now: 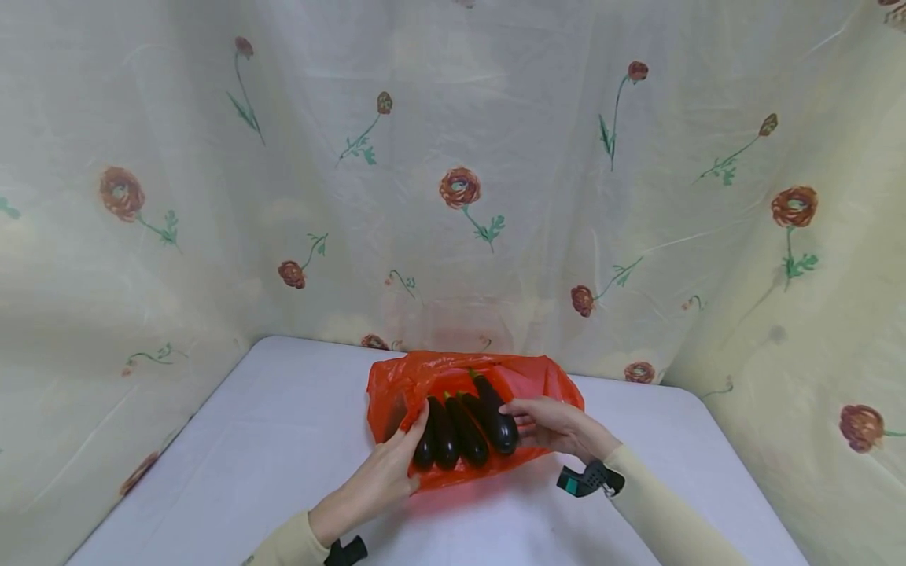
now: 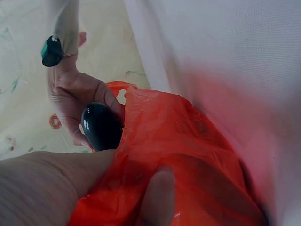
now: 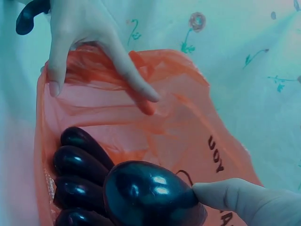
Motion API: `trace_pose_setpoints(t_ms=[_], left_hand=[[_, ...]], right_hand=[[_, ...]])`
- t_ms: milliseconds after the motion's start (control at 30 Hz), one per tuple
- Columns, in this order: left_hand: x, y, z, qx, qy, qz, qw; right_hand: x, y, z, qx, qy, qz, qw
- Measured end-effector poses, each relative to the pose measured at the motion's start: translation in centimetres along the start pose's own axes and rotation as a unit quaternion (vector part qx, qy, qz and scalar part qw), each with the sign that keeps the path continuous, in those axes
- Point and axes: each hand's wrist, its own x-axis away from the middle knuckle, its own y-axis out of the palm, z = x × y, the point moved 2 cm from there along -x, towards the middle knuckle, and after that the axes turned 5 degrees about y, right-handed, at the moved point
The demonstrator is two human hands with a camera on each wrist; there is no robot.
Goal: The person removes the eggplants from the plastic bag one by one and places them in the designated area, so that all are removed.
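Note:
An orange-red plastic bag lies on the table with its mouth toward me, and several dark, glossy eggplants sit side by side in it. My left hand grips the bag's near left edge; in the left wrist view a finger presses on the plastic. At the right end of the row, my right hand holds one eggplant, thumb on top and fingers along its far side. That eggplant stands above the others in the right wrist view.
Below the bag is a white table. A flower-printed sheet hangs behind it and on both sides. Dark lettering shows on the bag. Dark bands are worn at both wrists.

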Motion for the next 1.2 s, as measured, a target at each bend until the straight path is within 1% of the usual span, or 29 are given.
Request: trace_pose_setpoints(t_ms=[167, 267, 400, 500, 633, 733, 967, 1200], left_hand=[[0.1, 0.1, 0.1, -0.006, -0.002, 0.006, 1.0], [0.1, 0.1, 0.2, -0.004, -0.005, 0.004, 1.0], [0.1, 0.1, 0.3, 0.001, -0.007, -0.002, 1.0], [0.0, 0.0, 0.3, 0.005, -0.008, -0.004, 0.9999], [-0.1, -0.1, 0.3, 0.012, -0.01, -0.004, 0.9999], [-0.1, -0.1, 0.3, 0.014, -0.009, -0.004, 0.9999], [0.1, -0.2, 0.4, 0.002, -0.003, 0.004, 1.0], [0.0, -0.4, 0.5, 0.011, 0.002, 0.001, 0.9999]], right_hand=[[0.8, -0.6, 0.0, 0.0, -0.004, 0.005, 1.0], [1.4, -0.9, 0.1, 0.013, -0.008, 0.009, 0.9998], [2.0, -1.1, 0.1, 0.021, -0.011, 0.001, 0.9997], [2.3, -1.3, 0.1, 0.019, -0.011, -0.007, 0.9997], [2.7, -1.8, 0.1, 0.006, -0.007, -0.001, 1.0], [3.2, -2.2, 0.2, 0.001, -0.009, 0.003, 1.0], [4.1, -2.8, 0.2, 0.005, -0.015, -0.006, 0.9999], [5.1, -3.2, 0.2, 0.019, -0.016, -0.004, 0.9997]])
